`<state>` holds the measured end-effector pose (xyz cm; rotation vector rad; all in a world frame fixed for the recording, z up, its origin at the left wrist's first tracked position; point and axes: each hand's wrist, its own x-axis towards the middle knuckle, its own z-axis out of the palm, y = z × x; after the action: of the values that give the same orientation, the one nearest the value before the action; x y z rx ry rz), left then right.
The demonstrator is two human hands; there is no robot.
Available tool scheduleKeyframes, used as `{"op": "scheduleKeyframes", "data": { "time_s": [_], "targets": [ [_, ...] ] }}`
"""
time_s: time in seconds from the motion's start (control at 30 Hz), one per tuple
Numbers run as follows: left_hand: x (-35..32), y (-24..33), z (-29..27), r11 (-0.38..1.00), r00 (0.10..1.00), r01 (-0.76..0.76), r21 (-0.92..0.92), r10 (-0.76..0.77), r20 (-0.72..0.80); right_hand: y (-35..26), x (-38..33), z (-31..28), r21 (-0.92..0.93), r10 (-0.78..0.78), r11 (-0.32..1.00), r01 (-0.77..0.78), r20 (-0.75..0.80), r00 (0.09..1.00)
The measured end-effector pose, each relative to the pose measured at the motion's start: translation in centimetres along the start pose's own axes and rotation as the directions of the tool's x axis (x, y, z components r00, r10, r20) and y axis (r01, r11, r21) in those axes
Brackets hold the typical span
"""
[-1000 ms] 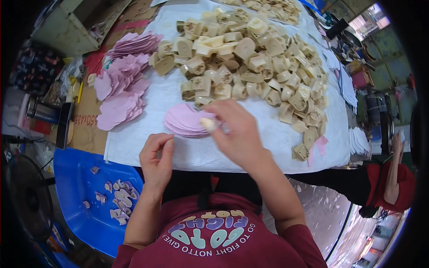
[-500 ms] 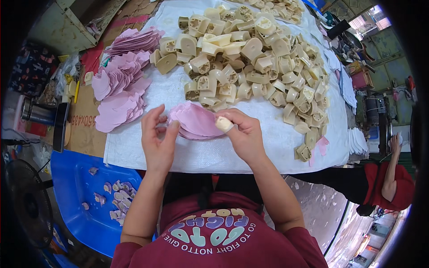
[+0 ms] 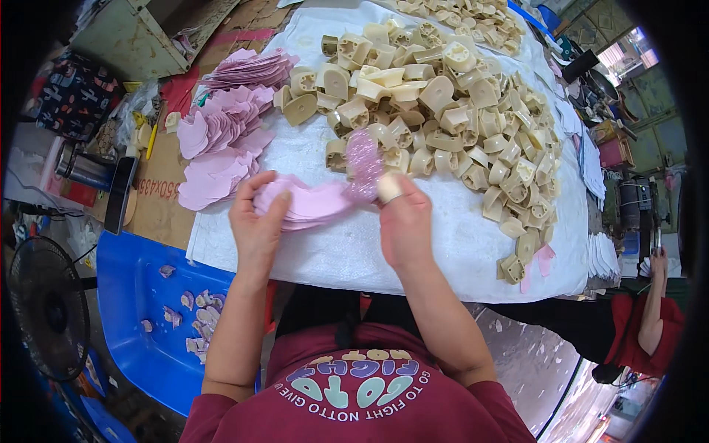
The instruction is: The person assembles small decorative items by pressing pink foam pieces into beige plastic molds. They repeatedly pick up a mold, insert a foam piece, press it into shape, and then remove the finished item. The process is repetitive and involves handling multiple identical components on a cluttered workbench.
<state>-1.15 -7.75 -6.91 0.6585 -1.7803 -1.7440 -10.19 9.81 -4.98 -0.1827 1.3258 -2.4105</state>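
My left hand [image 3: 255,225] grips the left end of a small stack of curved pink cut pieces [image 3: 314,205], its thumb on top. My right hand [image 3: 408,221] has a cream wrap [image 3: 389,188] round one fingertip and is pinching a pink piece [image 3: 363,164] at the stack's right end. That piece stands up from the stack, its glossy, sparkling face showing, slightly blurred. Just beyond it spreads a large heap of beige plastic shoe heels [image 3: 443,140]. Further pink pieces [image 3: 221,133] lie fanned in piles to the left of my left hand.
A white woven sheet [image 3: 354,258] covers the table. Below its left edge is a blue tub [image 3: 140,295] holding several pink-covered heels [image 3: 209,321]. A phone [image 3: 120,196] stands by a metal cylinder [image 3: 92,166], above a black fan [image 3: 52,306]. Another person [image 3: 635,325] works at the right.
My right hand has raised one pink piece's end off the stack, turning up its shiny face. My left hand has closed on the stack's left end. The whole view has shifted slightly.
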Motion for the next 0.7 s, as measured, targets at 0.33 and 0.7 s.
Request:
{"op": "scheduleKeyframes", "data": {
  "time_s": [0.33, 0.7],
  "targets": [
    [-2.6, 1.8, -0.7, 0.623, 0.845, -0.389, 0.679, 0.535, -0.006, -3.7, -2.8, -3.0, -0.694, -0.488, 0.573, 0.435, 0.137, 0.862],
    [-6.5, 3.1, 5.0, 0.572, 0.755, 0.655, -0.494, -0.465, 0.462, -3.0, -4.8, -3.0, -0.736, -0.336, 0.208, 0.645, 0.565, 0.753]
  ]
}}
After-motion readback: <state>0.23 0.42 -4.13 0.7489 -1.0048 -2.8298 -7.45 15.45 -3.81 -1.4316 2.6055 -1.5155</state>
